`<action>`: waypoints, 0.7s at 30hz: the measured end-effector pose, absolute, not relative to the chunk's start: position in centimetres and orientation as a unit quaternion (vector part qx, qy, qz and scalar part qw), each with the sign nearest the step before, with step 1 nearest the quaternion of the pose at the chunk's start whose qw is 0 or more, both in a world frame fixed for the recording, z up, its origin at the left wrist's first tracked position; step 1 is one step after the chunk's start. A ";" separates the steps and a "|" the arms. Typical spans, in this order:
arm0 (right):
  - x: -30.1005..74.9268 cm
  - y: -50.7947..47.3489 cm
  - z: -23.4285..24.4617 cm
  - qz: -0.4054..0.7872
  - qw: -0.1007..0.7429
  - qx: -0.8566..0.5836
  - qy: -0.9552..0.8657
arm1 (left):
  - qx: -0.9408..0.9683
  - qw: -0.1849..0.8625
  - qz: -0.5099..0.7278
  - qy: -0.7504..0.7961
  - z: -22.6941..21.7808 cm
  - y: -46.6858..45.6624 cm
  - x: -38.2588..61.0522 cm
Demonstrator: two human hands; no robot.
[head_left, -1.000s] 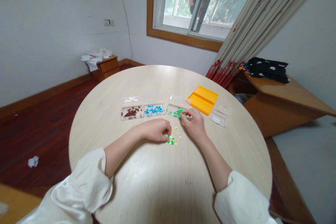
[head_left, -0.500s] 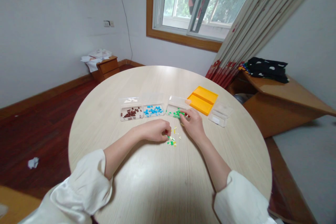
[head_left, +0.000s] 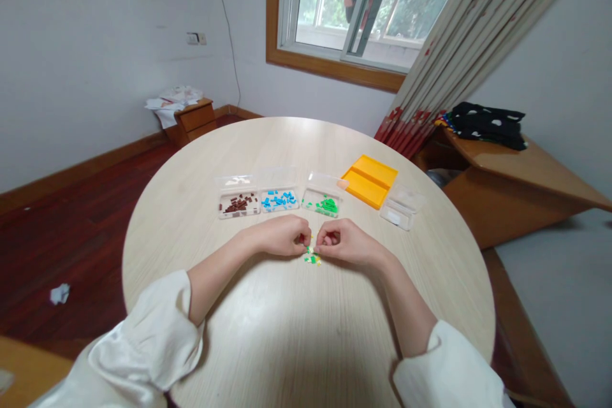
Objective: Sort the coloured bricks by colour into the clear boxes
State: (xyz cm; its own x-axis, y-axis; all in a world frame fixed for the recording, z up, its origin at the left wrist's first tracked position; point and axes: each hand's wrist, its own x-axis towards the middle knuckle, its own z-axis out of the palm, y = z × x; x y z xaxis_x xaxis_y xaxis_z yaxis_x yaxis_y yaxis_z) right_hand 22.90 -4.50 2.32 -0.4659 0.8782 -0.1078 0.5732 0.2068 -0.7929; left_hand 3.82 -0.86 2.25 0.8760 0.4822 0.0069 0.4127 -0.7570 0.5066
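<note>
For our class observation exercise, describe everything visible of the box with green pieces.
The box looks like clear plastic, shallow and rectangular, its transparent lid open on the far side. Green pieces gather mostly toward its right end. It sits on the pale table; neither left hand nor right hand touches it.

1. Mid-frame, on table (head_left: 296, 331): left hand (head_left: 287, 237) left, right hand (head_left: 348, 242) right, loose pieces (head_left: 313, 260) between and just below.
2. Behind hands: three boxes (head_left: 281, 210) in row, bricks (head_left: 279, 200) inside.
3. Right of row: tray (head_left: 369, 180); small box (head_left: 404, 222) off its front-right side.
</note>
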 end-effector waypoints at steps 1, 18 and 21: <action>22.9 -4.5 2.4 0.406 0.181 -0.483 -0.754 | 0.934 0.254 0.067 0.241 2.3 -0.9 3.8; 22.8 -4.4 2.5 0.376 0.208 -0.500 -0.752 | 0.933 0.264 0.060 0.239 2.5 -1.1 3.9; 22.8 -3.9 2.2 0.336 0.284 -0.521 -0.732 | 0.932 0.268 0.061 0.237 2.6 -1.1 4.0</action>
